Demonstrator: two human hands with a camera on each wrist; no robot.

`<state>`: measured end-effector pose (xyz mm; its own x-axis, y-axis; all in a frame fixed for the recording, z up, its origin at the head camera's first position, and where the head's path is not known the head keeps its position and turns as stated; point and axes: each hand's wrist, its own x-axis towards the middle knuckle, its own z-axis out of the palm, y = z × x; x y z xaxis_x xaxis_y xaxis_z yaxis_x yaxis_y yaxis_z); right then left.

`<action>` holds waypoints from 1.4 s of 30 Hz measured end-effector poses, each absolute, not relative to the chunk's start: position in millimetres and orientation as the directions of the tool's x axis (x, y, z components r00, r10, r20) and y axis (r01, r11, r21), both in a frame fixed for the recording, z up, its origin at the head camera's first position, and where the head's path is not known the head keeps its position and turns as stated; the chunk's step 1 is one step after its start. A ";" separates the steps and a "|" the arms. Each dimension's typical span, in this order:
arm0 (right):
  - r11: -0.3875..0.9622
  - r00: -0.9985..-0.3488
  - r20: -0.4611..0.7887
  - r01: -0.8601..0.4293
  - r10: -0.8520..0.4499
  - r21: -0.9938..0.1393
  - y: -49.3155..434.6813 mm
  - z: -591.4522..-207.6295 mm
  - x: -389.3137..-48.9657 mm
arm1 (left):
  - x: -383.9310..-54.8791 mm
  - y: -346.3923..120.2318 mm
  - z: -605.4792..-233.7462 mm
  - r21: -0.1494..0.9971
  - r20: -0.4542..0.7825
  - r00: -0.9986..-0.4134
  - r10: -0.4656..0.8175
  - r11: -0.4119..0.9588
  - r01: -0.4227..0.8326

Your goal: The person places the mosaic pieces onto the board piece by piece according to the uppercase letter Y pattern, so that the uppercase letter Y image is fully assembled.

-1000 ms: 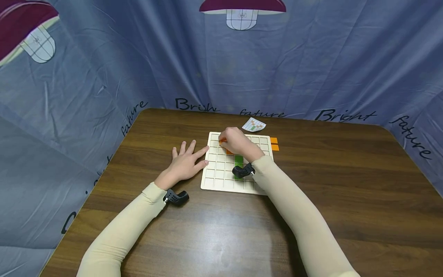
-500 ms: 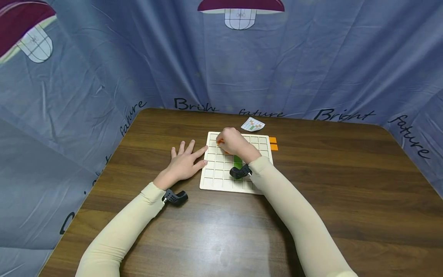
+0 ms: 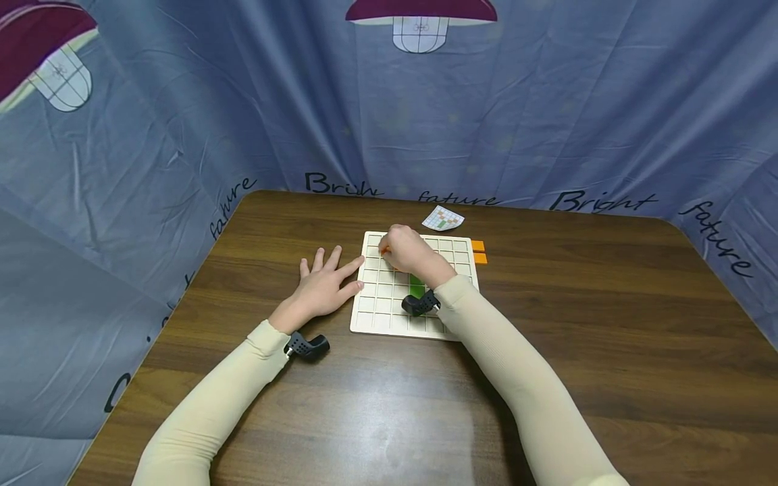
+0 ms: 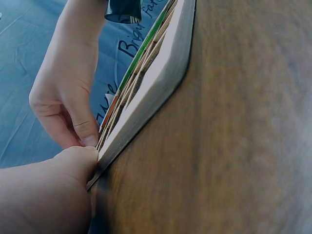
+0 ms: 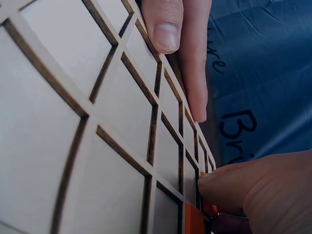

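A pale square grid board (image 3: 375,307) lies on the table. My right hand (image 3: 413,253) is over its far left part, with thumb and fingers pinching a small orange tile (image 3: 385,250), mostly covered by the fingers. In the right wrist view the thumb presses against that tile, and another orange tile (image 5: 193,220) sits in a cell just nearer. A green tile (image 3: 417,287) shows on the board, partly hidden by my right wrist. My left hand (image 3: 322,290) lies flat with fingers spread, thumb and index fingertips touching the board's left edge.
Two orange tiles (image 3: 479,258) lie by the board's right edge. Behind the board is a small paper card (image 3: 443,218) printed with a coloured grid. A blue curtain (image 3: 516,121) stands along the table's far and left sides.
My right fingers have shifted very slightly left over the same part of the board, and less of the orange tile shows. My left hand has stayed at the board's edge.
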<state>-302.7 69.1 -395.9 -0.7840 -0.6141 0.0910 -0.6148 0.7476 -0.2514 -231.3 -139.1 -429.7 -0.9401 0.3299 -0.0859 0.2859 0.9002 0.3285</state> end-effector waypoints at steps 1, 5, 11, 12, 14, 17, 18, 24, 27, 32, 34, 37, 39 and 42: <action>0.749 -0.785 0.091 -0.614 -0.613 -0.247 68.9 -395.6 -302.5 | -231.3 -139.1 -429.8 0.329 -0.086 -0.940 0.330 0.900 0.286; 0.759 -0.788 0.079 -0.611 -0.610 -0.225 67.6 -394.0 -301.7 | -231.5 -139.1 -429.6 0.336 -0.081 -0.941 0.329 0.898 0.286; 0.765 -0.790 0.072 -0.608 -0.609 -0.213 66.4 -393.5 -300.7 | -231.0 -139.2 -428.0 0.342 -0.083 -0.940 0.331 0.895 0.285; 0.763 -0.789 0.076 -0.609 -0.609 -0.216 66.4 -393.9 -300.6 | -230.9 -139.2 -427.8 0.341 -0.085 -0.940 0.331 0.896 0.285; 0.759 -0.787 0.088 -0.613 -0.610 -0.220 66.6 -394.8 -300.7 | -230.7 -139.3 -427.5 0.340 -0.089 -0.939 0.331 0.897 0.284; 0.754 -0.783 0.103 -0.619 -0.613 -0.221 66.5 -396.3 -300.9 | -230.7 -139.6 -427.5 0.338 -0.092 -0.940 0.329 0.898 0.281; 0.753 -0.783 0.108 -0.620 -0.613 -0.219 66.5 -396.7 -300.9 | -230.8 -139.7 -427.7 0.338 -0.091 -0.940 0.329 0.898 0.281; 0.769 -0.796 0.097 -0.603 -0.597 -0.213 65.9 -396.6 -299.8 | -231.9 -140.6 -430.3 0.338 -0.092 -0.938 0.335 0.896 0.287; 0.773 -0.799 0.096 -0.600 -0.594 -0.207 65.3 -395.8 -299.2 | -232.5 -140.5 -431.0 0.342 -0.098 -0.937 0.336 0.895 0.285; 0.770 -0.795 0.110 -0.605 -0.596 -0.201 64.3 -395.5 -299.4 | -232.1 -139.9 -429.9 0.341 -0.094 -0.938 0.334 0.896 0.285; 0.769 -0.794 0.116 -0.607 -0.597 -0.199 64.1 -395.2 -299.3 | -231.6 -139.6 -428.8 0.343 -0.091 -0.939 0.332 0.895 0.284; 0.770 -0.796 0.119 -0.605 -0.594 -0.201 63.6 -394.5 -298.5 | -230.8 -139.1 -427.4 0.347 -0.090 -0.940 0.330 0.895 0.281; 0.774 -0.799 0.117 -0.600 -0.589 -0.203 63.0 -394.6 -297.8 | -230.7 -138.9 -427.4 0.347 -0.090 -0.940 0.329 0.895 0.280; 0.778 -0.804 0.116 -0.594 -0.583 -0.203 61.9 -396.1 -297.8 | -230.9 -138.9 -428.4 0.345 -0.089 -0.941 0.328 0.896 0.279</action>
